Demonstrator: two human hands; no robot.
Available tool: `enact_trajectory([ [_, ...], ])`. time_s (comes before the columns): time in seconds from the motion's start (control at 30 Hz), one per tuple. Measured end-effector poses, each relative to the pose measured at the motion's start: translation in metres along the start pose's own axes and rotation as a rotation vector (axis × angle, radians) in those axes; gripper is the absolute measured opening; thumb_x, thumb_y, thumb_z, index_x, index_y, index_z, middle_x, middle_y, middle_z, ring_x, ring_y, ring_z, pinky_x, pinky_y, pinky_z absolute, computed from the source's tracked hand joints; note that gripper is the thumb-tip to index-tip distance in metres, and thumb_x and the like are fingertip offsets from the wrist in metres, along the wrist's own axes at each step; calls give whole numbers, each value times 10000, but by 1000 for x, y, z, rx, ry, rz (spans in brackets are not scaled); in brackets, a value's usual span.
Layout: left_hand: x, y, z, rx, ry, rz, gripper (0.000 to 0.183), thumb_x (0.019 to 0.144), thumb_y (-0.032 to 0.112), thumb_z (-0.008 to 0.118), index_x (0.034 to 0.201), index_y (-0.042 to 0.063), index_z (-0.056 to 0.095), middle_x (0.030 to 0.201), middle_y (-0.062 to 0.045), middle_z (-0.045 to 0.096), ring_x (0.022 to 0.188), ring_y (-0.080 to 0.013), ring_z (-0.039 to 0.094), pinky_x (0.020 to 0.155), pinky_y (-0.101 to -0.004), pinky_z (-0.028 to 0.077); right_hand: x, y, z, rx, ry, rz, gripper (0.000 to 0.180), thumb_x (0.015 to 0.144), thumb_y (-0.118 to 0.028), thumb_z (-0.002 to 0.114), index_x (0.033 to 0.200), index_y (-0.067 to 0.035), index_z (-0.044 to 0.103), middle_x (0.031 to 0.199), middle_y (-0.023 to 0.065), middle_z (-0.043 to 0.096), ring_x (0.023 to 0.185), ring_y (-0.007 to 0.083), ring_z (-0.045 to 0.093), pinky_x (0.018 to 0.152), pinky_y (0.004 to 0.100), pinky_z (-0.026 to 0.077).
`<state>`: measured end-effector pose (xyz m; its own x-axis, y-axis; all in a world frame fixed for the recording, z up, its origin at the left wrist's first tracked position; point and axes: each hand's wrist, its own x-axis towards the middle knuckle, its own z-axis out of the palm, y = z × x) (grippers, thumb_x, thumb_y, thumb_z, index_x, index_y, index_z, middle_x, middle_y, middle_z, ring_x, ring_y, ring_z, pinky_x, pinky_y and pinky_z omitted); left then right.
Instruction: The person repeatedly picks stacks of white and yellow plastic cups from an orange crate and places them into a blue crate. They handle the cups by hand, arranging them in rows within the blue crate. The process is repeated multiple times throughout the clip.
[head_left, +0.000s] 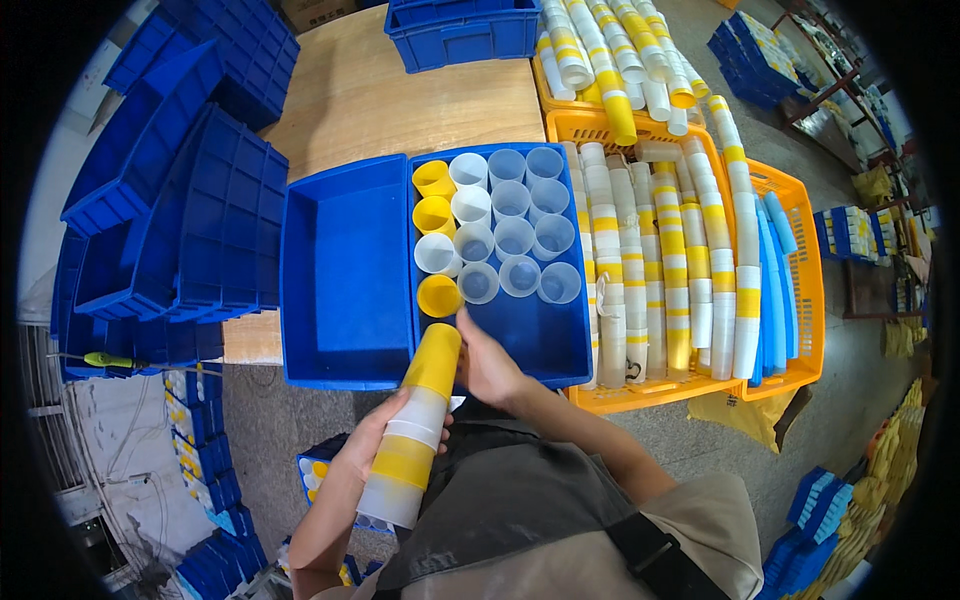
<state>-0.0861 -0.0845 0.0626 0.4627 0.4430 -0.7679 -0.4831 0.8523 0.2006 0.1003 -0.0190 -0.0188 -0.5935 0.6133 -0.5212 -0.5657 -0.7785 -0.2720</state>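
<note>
My left hand (373, 429) is wrapped around a slanting stack of nested plastic cups (409, 431), in yellow, white and frosted bands, in front of my apron. At the stack's upper end is a yellow cup with its closed base upward. My right hand (491, 367) is beside that end, over the near edge of a blue plastic crate (517, 337); its fingers are partly hidden, and whether they grip the end cup I cannot tell. Mouth up in the crate stand rows of cups: yellow cups (433, 215) and white cups (471, 204) at left, frosted clear cups (512, 199) at right.
Left of the filled crate lies another blue crate (345, 270) on the wooden table (405, 112). Stacked blue crates (225, 217) rise at far left, more (465, 37) at the back. Orange baskets (806, 300) with long cup stacks (671, 247) adjoin on the right.
</note>
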Motion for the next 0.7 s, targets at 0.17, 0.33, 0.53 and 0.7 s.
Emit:
enact_trajectory([
  [0.17,19,-2,15,71,-44,-136,541,1009,406,534,1379,23,440,1100,-246,654,950,-309,697,792,-433,604,-27,10,-48,-1,107,-143,462,1019,-427,517,1289,-56,468,1153,112,605,1083,240,592,976,440,471],
  [0.33,19,5,26,44,-102,-223,615,996,406,563,1437,38,342,1123,-238,646,941,-303,696,796,-428,605,-61,-12,-62,303,318,-176,731,993,-635,377,1398,-27,393,1341,157,515,1299,296,472,1100,513,357],
  [0.53,18,6,18,139,-18,-192,620,995,438,550,1425,32,366,1130,-214,651,929,-304,696,801,-419,601,-30,11,-54,-8,122,-110,605,984,-469,553,1395,-48,409,1326,134,550,1230,262,521,1052,442,393],
  [0.7,7,3,10,71,-80,-144,631,987,461,557,1386,-4,405,1102,-215,655,899,-291,704,777,-403,607,-46,1,-29,184,136,28,768,1002,-616,388,1421,25,334,1344,187,510,1279,293,491,1090,454,377],
])
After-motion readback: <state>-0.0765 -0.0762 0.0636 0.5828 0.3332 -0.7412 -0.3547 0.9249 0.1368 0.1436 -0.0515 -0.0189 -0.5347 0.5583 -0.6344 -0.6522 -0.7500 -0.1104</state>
